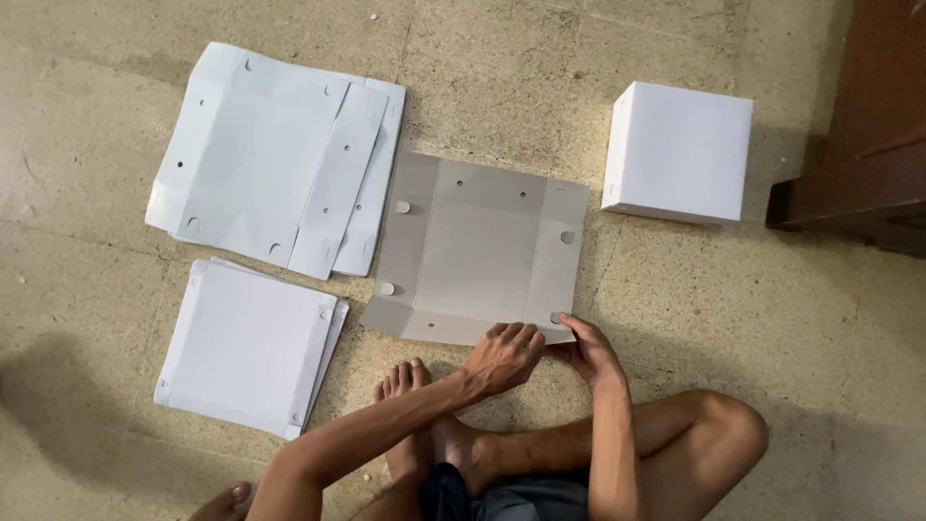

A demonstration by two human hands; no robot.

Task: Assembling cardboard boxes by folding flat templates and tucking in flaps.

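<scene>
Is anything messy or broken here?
Nothing looks broken. The upper stack of flat sheets is fanned out unevenly, with edges sticking past each other. The grey sheet under both hands lies flat, and the box looks intact.

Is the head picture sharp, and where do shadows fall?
Head view: mostly sharp; even, soft light with no glare. A dark shadow lies on the floor at lower left. Both hands, left hand and right hand, rest on the grey flat cardboard sheet, casting faint shadows.

We're down on a bare, speckled stone floor [675, 318], looks like a room in a home: dark wooden furniture [868, 125] at far right, a barefoot person sitting cross-legged, flat white cardboard sheets [275, 154] spread at left.
</scene>
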